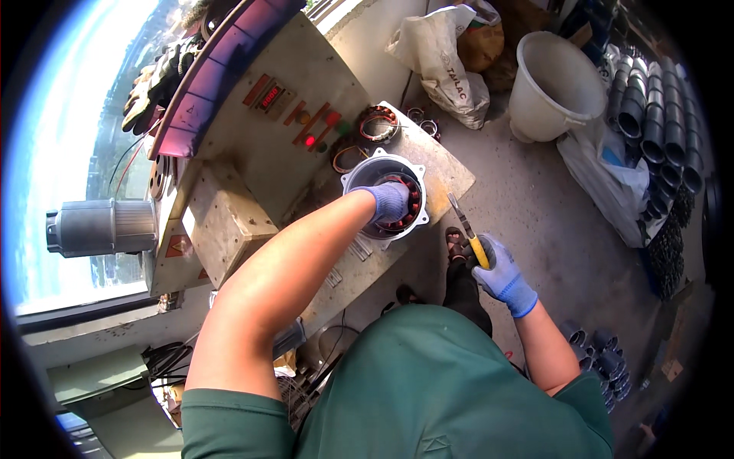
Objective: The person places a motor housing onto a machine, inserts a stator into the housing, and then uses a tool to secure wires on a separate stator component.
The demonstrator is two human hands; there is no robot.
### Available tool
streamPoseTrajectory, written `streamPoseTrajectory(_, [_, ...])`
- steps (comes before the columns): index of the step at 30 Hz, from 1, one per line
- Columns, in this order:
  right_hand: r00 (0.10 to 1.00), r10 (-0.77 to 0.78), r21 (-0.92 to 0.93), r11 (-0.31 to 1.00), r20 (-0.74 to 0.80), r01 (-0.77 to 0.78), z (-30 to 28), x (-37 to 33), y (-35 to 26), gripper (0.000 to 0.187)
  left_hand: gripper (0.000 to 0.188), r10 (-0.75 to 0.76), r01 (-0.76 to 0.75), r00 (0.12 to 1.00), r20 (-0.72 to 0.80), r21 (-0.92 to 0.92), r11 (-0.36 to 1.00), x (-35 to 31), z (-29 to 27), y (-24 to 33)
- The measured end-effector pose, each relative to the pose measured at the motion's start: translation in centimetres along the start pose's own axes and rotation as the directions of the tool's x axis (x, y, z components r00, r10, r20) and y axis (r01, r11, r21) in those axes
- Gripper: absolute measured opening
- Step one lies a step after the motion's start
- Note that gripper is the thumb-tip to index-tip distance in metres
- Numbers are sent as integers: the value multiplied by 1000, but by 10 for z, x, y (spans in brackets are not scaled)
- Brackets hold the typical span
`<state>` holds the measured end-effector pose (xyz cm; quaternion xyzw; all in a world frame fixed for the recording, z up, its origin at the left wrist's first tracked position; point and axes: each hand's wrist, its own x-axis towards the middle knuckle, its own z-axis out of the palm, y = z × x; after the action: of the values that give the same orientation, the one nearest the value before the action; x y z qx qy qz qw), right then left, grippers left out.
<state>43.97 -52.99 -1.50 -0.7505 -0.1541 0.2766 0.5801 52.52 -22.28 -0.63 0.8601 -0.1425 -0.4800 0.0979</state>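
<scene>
My left hand (pixel 391 201), in a blue-grey knit glove, reaches down into a round grey metal motor housing (pixel 358 181) with lugged rim. Inside it, a ring of dark red and black stator windings (pixel 415 200) shows around the hand; the fingertips are hidden. The housing stands on the worktable (pixel 447 177). To its right, clear of the table edge, my right hand (pixel 501 271), gloved alike, is closed around a yellow-handled metal tool (pixel 479 249) that looks like a hammer. Its metal end points up toward the housing.
Two wound stators (pixel 378 124) (pixel 350 158) lie behind the housing, near a control panel (pixel 310 126) with lit red lamps. Another grey motor housing (pixel 107 227) sticks out at far left. A white bucket (pixel 547 96), sacks (pixel 447 65) and stacked dark tubes (pixel 654 122) stand on the right.
</scene>
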Motion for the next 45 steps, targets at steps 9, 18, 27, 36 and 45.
streamPoseTrajectory(9, [991, 135, 175, 976, -2, -133, 1, -8, 35, 51, 24, -176, 164, 870, -461, -67, 984, -12, 11, 26])
streamPoseTrajectory(18, [998, 50, -87, 995, 28, -47, -4, -14, 63, 46, 35, -139, 122, 987, 77, 185, 975, 5, -25, 14])
streamPoseTrajectory(27, [911, -28, -476, 846, 411, 241, 23, 10, 30, 42, 45, -205, 192, 973, 105, 122, 974, 7, -26, 14])
streamPoseTrajectory(36, [871, 218, -273, 957, 441, -101, 25, 87, -8, 43, 37, -221, 204, 967, 130, 135, 970, 29, -9, -5])
streamPoseTrajectory(45, [942, 1, -222, 972, 337, 79, 20, 87, 25, 38, 40, -158, 141, 977, 141, 121, 983, 39, -18, 3])
